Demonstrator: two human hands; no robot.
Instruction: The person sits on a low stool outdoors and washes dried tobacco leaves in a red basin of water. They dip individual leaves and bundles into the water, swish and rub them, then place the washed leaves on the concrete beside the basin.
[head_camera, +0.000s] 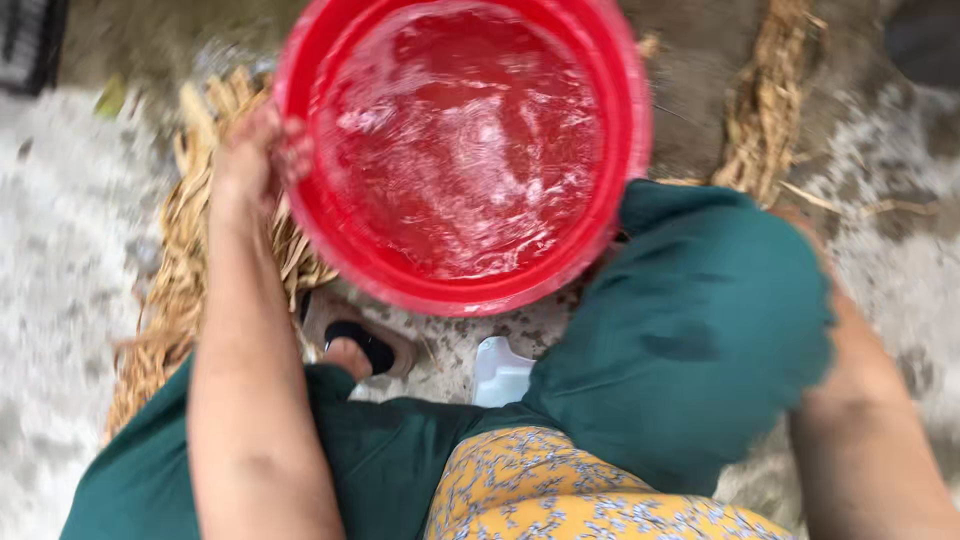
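A round red plastic basin (335, 240) fills the top centre, with swirling water inside it. My left hand (258, 158) grips its left rim, fingers curled over the edge. My right forearm runs up the right side and passes behind my green-clad knee (690, 330); the right hand itself is hidden from view.
Dry straw-coloured husks (175, 290) lie in a heap under and left of the basin, with more (765, 100) at the upper right. My sandalled foot (355, 345) rests on wet concrete ground (60, 250). A small white plastic container (498, 372) sits between my legs.
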